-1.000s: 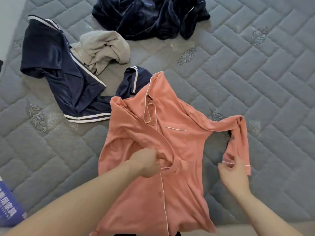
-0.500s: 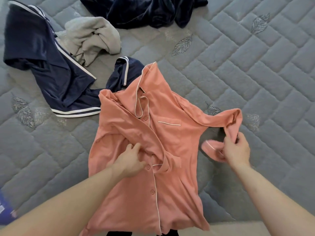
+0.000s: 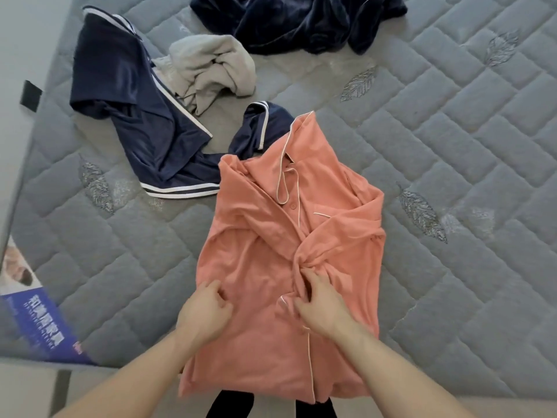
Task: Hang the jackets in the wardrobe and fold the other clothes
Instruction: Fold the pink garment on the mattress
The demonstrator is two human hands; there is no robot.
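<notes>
Mid-fold on the near mattress (image 3: 452, 146): salmon pyjama shirt (image 3: 256, 260), sleeves crossed inward, right hand (image 3: 319, 300) pinching bunched cloth, left hand (image 3: 205, 309) resting loosely curled; hem fold probably next.

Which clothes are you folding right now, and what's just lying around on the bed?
In the job now:
pink pyjama shirt
left hand
right hand

Lying about:
navy striped top
grey garment
dark velvet garment
blue booklet
mattress
</notes>
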